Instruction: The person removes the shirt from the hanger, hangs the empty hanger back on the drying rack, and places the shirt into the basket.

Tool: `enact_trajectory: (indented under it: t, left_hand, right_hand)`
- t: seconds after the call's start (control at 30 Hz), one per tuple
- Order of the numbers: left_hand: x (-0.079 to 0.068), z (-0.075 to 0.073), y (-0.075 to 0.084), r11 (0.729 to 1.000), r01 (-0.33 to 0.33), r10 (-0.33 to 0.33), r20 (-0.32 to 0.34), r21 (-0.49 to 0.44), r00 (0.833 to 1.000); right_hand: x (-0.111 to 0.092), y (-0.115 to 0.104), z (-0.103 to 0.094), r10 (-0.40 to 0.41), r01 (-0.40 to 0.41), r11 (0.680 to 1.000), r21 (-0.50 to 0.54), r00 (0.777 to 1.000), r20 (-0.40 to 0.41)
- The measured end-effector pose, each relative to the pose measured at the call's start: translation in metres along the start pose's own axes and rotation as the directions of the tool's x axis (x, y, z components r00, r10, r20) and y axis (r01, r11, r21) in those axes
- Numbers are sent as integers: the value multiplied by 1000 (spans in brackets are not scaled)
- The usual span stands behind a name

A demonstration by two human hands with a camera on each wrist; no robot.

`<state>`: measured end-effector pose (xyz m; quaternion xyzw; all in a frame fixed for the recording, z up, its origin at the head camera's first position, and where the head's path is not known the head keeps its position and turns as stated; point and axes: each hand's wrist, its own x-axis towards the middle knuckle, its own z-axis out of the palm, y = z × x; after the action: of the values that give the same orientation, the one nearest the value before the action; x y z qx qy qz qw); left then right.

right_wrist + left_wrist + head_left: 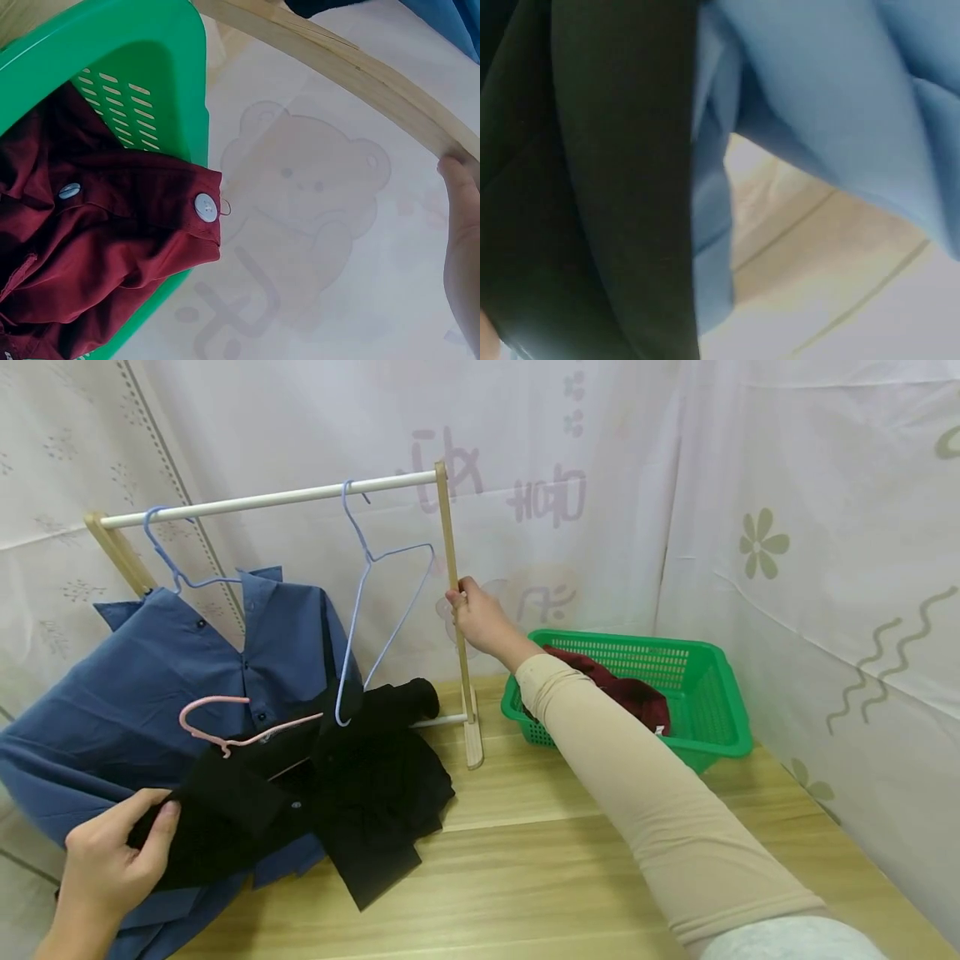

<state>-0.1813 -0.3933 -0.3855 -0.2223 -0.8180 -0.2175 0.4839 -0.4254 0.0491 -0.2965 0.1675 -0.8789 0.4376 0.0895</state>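
My left hand [112, 852] pinches the edge of a black shirt [247, 810] between thumb and fingers, at the lower left of the head view. A pink hanger [285, 725] sits in that shirt's neck, its hook pointing up and off the rail. The black cloth [622, 180] fills the left side of the left wrist view. With my right hand [483, 617] I grip the right wooden post [446, 527] of a small clothes rack. On its white rail [285, 500] hang a blue shirt [187, 668] on a blue hanger and a bare blue hanger [354, 635].
A green basket [723, 693] stands on the wooden table [525, 877] to the right, beneath my right forearm. A maroon shirt [112, 225] with pale buttons lies in it. Patterned white curtains [825, 568] close off the back and right side.
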Motion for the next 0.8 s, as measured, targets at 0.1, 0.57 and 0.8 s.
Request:
enact_trajectory:
  t: [0.1,0.57,0.8]
  left_hand:
    - [-10,0,-3,996,-57,58,14,-73,998]
    - [-8,0,18,961,-217,225,28,-172,974]
    - [12,0,51,952,-253,253,-25,-174,967]
  right_hand:
    - [0,-1,2,-1,1,1000,0,1000,4]
    - [4,-3,6,-42,42,999,29,999,7]
    - [-51,-2,4,-33,33,999,-31,999,-7]
